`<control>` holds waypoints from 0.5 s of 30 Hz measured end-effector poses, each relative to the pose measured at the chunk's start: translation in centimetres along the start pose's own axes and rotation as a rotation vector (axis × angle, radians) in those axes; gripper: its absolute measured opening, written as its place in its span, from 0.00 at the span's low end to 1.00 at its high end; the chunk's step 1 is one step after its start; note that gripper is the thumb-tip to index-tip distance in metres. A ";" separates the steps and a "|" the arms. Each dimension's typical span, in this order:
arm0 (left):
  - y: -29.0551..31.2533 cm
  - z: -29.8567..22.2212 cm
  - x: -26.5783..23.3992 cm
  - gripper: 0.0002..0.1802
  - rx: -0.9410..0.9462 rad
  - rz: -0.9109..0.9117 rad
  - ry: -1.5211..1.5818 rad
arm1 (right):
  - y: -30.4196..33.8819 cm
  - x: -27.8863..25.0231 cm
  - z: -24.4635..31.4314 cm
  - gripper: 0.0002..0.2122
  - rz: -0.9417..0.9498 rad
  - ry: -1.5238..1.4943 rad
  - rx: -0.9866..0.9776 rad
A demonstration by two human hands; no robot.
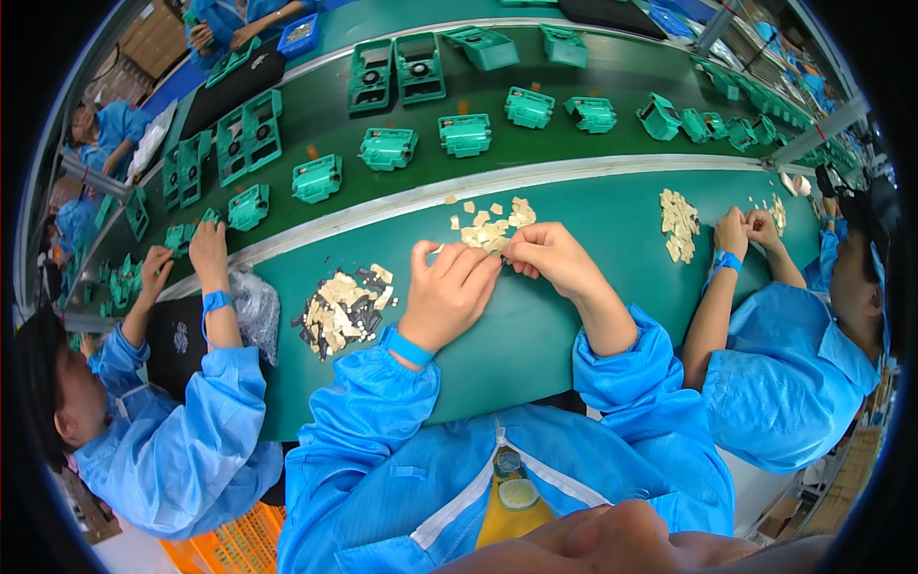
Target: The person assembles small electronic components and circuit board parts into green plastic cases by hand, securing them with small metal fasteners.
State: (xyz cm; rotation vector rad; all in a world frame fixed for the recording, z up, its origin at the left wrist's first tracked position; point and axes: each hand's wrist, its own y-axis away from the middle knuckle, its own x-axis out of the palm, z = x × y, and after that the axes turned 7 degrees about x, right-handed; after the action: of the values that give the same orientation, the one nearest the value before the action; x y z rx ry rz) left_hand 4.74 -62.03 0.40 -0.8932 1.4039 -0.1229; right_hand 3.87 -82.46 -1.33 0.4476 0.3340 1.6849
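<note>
Both my hands meet over the green bench, just on the near side of a loose pile of small cream-coloured flat pieces [481, 232]. My left hand [446, 295], a blue band at its wrist, is closed with its fingers curled. On the right, my right hand [557, 262] pinches thumb and forefinger together close to the left fingertips. Whatever lies between the fingers is too small and too covered to make out. Left of my left forearm lies a second pile of cream pieces [340, 308] mixed with black bits.
Beyond a pale metal rail [382, 208], green plastic housings [466, 135] stand in rows on a dark green belt. Co-workers in blue sit close on both sides; the right one's hands [746, 230] work beside another cream pile [679, 226]. A clear plastic bag [256, 311] lies left.
</note>
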 end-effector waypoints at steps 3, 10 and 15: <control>-0.8 -0.6 -1.1 0.14 -0.022 0.015 0.156 | 0.5 -1.3 1.2 0.08 -0.049 -0.026 -0.096; 1.0 -3.5 -1.5 0.11 -0.021 0.013 0.399 | -4.1 -8.5 8.1 0.14 -0.597 0.182 -0.582; 1.0 -3.1 -0.9 0.08 -0.036 0.026 0.422 | -10.3 -23.4 6.7 0.33 -1.436 0.986 -0.316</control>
State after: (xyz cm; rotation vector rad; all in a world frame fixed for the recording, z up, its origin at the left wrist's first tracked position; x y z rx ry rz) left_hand 1.43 -62.32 0.79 -0.9115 1.8126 -0.2794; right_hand 19.02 -104.15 -2.60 -0.7913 0.8192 0.3696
